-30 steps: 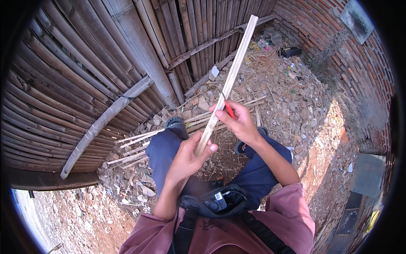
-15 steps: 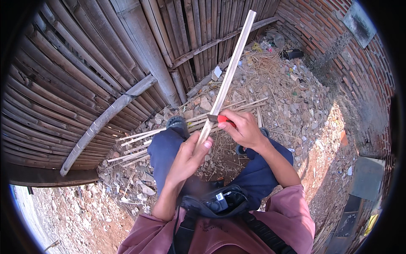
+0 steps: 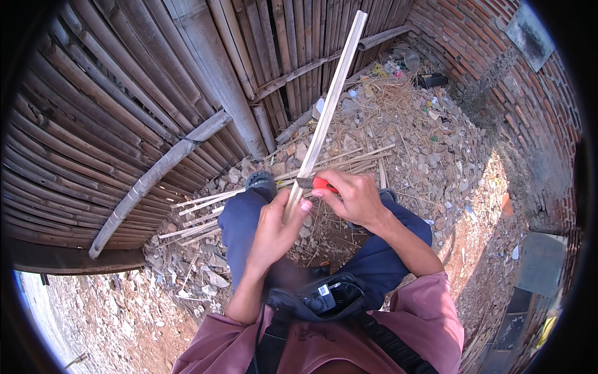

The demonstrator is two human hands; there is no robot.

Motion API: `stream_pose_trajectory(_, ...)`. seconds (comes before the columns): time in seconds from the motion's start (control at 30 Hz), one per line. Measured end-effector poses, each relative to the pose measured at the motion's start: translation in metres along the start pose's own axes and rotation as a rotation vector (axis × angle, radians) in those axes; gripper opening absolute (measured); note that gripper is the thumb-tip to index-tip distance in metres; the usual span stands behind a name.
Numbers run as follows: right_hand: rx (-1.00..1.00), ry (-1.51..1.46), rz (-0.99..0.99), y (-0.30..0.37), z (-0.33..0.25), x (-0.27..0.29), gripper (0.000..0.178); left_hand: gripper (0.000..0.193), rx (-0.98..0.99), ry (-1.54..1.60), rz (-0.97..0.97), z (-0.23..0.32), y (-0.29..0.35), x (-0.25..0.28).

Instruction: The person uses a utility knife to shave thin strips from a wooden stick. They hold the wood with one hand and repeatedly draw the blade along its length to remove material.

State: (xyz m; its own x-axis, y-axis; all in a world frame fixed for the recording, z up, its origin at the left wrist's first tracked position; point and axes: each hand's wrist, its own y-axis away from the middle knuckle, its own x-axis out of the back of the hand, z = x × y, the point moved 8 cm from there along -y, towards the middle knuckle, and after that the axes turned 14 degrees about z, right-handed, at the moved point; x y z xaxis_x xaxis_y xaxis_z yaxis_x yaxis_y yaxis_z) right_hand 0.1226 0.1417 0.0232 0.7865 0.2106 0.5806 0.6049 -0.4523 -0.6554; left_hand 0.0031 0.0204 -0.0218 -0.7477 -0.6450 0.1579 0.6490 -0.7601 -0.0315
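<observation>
A long pale strip of split wood or bamboo [image 3: 332, 98] slants up and away in front of me. Its near end is gripped by my left hand [image 3: 278, 228], thumb lying along it. In my right hand [image 3: 356, 198] is a short knife [image 3: 323, 184] with a red handle. The knife's dark blade lies against the strip, just beyond my left fingers. Most of the handle is hidden in my right fist.
More pale strips [image 3: 205, 215] lie on the rubble ground [image 3: 430, 165] around my feet. A bamboo wall [image 3: 124, 93] rises at the left and far side, with a brick wall [image 3: 529, 93] at the right. An open black waist bag [image 3: 327, 299] sits at my lap.
The strip has shifted a little to the left. My right hand and the knife have moved slightly left and down, nearer my left hand, the blade still on the strip.
</observation>
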Motion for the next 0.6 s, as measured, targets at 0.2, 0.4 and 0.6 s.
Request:
stream_pose_trajectory(0.2, -0.162, -0.054, 0.107, -0.008, 0.023, 0.024, 0.029, 0.03, 0.083, 0.056, -0.036, -0.016, 0.001, 0.0)
stream_pose_trajectory(0.4, -0.38, -0.377, 0.046, -0.005, 0.031, 0.01, 0.036, 0.032, 0.152, 0.178, -0.122, -0.011, 0.004, -0.009)
stream_pose_trajectory(0.6, -0.778, -0.903, -0.085, -0.001, 0.043, -0.003, 0.037, 0.03, 0.161, 0.09, -0.282, -0.001, 0.015, -0.02)
